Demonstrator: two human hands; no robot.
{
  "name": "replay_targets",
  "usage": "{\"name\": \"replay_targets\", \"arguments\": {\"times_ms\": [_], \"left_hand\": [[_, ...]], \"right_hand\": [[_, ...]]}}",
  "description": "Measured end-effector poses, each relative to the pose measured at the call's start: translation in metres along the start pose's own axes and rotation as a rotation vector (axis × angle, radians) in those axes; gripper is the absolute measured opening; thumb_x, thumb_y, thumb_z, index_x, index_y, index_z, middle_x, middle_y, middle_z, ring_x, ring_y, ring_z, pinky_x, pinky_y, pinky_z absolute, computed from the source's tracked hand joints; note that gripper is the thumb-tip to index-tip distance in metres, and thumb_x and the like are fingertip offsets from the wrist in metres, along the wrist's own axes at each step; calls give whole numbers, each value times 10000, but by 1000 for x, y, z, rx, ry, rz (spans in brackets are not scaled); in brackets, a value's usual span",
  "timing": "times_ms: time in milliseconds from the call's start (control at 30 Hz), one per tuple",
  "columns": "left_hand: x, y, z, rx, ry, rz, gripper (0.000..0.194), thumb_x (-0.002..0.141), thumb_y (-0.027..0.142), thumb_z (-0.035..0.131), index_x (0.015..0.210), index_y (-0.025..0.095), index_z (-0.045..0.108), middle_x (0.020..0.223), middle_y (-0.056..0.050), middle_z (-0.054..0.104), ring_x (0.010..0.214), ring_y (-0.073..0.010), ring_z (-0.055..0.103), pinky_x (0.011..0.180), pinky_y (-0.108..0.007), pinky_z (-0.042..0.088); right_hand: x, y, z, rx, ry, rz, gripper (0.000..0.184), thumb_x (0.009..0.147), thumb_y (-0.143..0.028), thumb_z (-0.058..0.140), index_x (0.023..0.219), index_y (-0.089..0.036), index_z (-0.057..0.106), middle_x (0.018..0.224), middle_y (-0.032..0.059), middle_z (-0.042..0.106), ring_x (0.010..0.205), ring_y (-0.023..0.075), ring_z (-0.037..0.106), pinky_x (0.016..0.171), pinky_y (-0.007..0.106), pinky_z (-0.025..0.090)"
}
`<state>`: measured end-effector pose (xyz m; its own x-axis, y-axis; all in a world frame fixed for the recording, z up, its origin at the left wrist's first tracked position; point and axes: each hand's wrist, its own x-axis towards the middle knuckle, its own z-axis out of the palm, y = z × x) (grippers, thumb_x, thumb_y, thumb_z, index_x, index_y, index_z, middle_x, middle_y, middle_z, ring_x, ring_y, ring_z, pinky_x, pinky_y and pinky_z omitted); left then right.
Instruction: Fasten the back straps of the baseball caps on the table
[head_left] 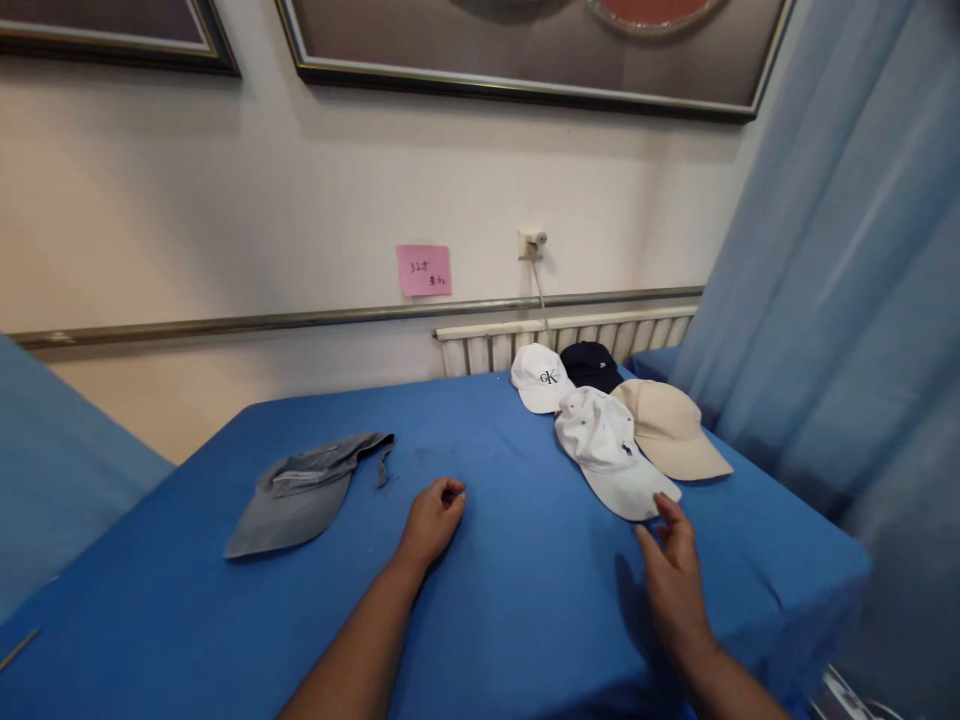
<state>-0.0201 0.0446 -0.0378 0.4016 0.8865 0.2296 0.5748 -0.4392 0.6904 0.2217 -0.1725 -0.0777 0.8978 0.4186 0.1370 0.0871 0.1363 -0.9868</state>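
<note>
My left hand [435, 518] rests over the middle of the blue table, its fingers curled in and nothing visible in them. To its left lies a grey cap [300, 490], flattened, with its strap end loose toward the middle. My right hand [670, 555] is at the brim of a white cap [604, 445] with a small dark emblem. Thumb and fingers are apart there, with the fingertips at or just over the brim's edge; I cannot tell if they touch. Behind that cap sit a white cap with dark letters [536, 375], a dark navy cap [589, 362] and a beige cap [671, 425].
The caps stand on a blue-covered table [510, 610]. Blue curtains [840, 250] hang on the right, and blue cloth [67, 480] shows on the left. Behind are a radiator [491, 352], a wall rail [300, 320], a plugged socket [531, 244] and a pink note [424, 270].
</note>
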Motion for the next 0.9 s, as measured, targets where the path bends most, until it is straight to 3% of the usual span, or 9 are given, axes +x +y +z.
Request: {"name": "replay_targets", "arguments": {"times_ms": [100,200,300,400,533,667,800,900], "left_hand": [[12,-13,-19,98,139,-62,252,799,296,530,973,158,648,934,-93,691,856,-230,663,843,-376,518],[24,-33,-50,198,321,-163,318,824,266,505,1089,120,604,1090,-171,629,992,-287,630,936,-457,470],[28,-53,-82,367,477,-289,377,850,262,506,1195,118,550,1241,-210,553,1150,-328,565,977,-477,450],[29,-66,-100,499,482,-374,462,869,286,499,1298,118,471,1361,-236,474,1215,-365,528,941,-497,475],[37,-72,-102,544,358,-431,476,847,304,524,1272,99,470,1257,-281,550,1089,-434,598,829,-573,490],[47,-79,-100,595,281,-452,282,830,292,493,1032,111,568,1075,-247,612,917,-457,647,692,-586,484],[49,-89,-102,570,335,-350,160,822,254,434,824,163,565,899,-141,612,812,-392,643,642,-535,480],[49,-91,-99,489,392,-118,129,811,233,424,775,180,535,795,-93,567,783,-316,611,678,-478,481]], "right_hand": [[-12,-24,39,-9,-211,-138,403,756,-289,612,1156,-237,609,1390,74,482,1301,247,432,1066,394,348],[-10,-34,94,23,-444,-178,295,748,-198,587,1032,-242,656,1320,62,542,1206,223,517,988,363,418],[-5,-18,148,1,-648,-172,253,755,-151,512,968,-209,636,1260,85,570,988,185,621,834,329,498],[-2,12,181,-168,-718,-104,226,747,-118,508,922,-204,622,998,51,664,798,162,641,769,317,500],[6,36,189,-158,-839,-11,201,762,-133,517,914,-208,626,746,2,647,697,171,650,676,299,488],[18,34,182,3,-948,140,115,761,-183,544,853,-205,608,726,-12,638,664,159,649,638,282,488],[25,29,182,99,-1002,205,119,727,-256,618,830,-196,602,807,4,652,647,144,639,608,274,486],[26,29,184,154,-1015,251,198,703,-313,656,846,-193,590,814,10,656,616,135,626,569,262,472]]}}
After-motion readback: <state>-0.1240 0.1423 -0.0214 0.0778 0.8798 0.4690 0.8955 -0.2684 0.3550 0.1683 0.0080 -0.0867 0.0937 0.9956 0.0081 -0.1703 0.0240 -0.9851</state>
